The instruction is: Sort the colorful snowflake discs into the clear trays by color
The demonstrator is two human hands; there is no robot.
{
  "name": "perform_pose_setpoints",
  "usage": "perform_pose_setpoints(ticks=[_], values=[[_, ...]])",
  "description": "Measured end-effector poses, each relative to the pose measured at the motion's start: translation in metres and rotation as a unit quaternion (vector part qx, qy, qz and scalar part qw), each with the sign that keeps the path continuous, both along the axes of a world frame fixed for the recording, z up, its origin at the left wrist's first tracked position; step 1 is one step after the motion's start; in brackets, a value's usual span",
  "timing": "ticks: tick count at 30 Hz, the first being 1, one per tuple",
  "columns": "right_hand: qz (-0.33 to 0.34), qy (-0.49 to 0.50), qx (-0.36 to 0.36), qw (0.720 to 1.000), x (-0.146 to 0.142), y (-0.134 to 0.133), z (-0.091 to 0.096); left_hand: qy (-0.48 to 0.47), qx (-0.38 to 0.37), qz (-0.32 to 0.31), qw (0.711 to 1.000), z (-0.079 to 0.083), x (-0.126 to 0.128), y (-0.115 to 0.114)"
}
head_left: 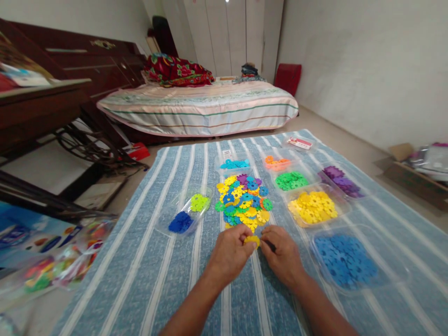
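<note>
My left hand (229, 254) and my right hand (282, 254) meet at the near edge of a mixed pile of coloured plastic gear-shaped discs (243, 200) on a blue striped mat (161, 261). Both hands are closed in a pinch on a yellow disc piece (252, 241) held between them. Whether it is one disc or two joined I cannot tell.
Clear trays hold sorted discs: yellow (313, 207), blue (345, 261), green (290, 180), purple (341, 179), orange (276, 163), light blue (234, 164), and lime with dark blue (189, 212). A plastic bag (59, 261) lies left. A bed (199, 105) and dark wooden furniture (42, 107) stand behind.
</note>
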State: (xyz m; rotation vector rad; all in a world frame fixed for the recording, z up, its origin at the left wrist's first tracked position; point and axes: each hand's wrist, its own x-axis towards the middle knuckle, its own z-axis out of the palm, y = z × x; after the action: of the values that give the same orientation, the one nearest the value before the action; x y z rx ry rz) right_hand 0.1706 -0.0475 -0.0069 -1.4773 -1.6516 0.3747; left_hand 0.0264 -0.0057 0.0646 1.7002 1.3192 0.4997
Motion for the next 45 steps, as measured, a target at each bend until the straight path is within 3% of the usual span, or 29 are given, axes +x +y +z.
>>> perform_pose_setpoints(ticks=[7,10,14,20,24,28,36,45], values=[[-0.018,0.013,0.004,1.0,0.0,0.0,-0.001,-0.057,0.101,-0.063,0.991,0.033,0.086,0.039],[-0.01,0.022,-0.005,1.0,0.001,0.001,0.001,-0.037,0.142,-0.06,0.987,0.041,0.098,0.047],[-0.006,0.021,0.001,1.0,0.001,0.001,-0.001,0.039,0.17,-0.036,0.984,0.036,0.066,0.046],[0.004,0.001,-0.004,1.0,0.003,0.0,-0.004,0.137,0.143,0.008,0.98,0.008,-0.008,0.029],[0.005,-0.004,-0.005,1.0,0.004,-0.001,-0.003,0.215,0.118,0.028,0.969,-0.008,-0.035,0.013],[0.005,-0.002,0.002,1.0,0.004,-0.001,0.0,0.268,0.107,0.017,0.957,-0.016,-0.039,-0.001],[0.01,-0.002,-0.006,1.0,0.005,-0.001,-0.003,0.302,0.099,-0.016,0.948,-0.016,-0.022,-0.011],[0.007,-0.006,0.003,1.0,0.005,-0.001,-0.001,0.199,0.031,0.044,0.979,-0.023,-0.023,-0.007]])
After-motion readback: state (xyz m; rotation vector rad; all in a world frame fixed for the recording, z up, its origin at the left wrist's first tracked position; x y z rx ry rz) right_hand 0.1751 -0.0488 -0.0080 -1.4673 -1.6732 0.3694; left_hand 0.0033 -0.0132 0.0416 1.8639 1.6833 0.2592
